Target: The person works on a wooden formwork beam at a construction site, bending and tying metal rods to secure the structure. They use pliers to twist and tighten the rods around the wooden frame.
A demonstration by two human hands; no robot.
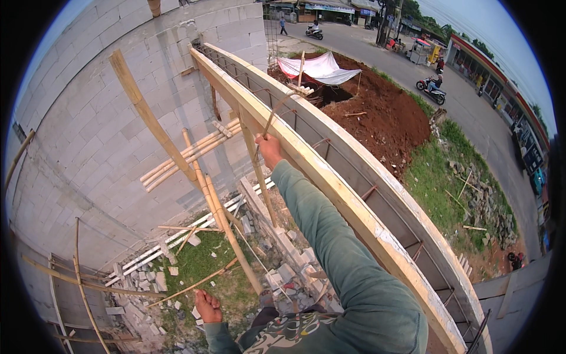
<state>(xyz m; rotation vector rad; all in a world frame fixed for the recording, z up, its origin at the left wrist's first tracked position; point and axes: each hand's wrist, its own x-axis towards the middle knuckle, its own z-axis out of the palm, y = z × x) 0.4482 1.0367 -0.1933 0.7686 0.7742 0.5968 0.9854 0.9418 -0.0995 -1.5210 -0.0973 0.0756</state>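
Observation:
My right hand (270, 150) grips a thin, bent brown rod (275, 112) at the near face of a long timber formwork board (306, 156). The rod's upper end curves over the top of that board toward the formwork's trough. Steel reinforcing bars (321, 143) lie inside the trough, between the near board and the far board (354, 141). Lower down, my left hand (207, 305) hangs beside my body, its fingers curled into a fist. Nothing shows in it.
Bamboo poles (215, 206) and a slanting timber (141, 106) stand beside the grey block wall (118, 147). Rubble (286, 274) and grass (197, 268) lie far below. Beyond the formwork are a red soil mound (383, 118), a white tarp (324, 68) and a road with motorbikes (432, 88).

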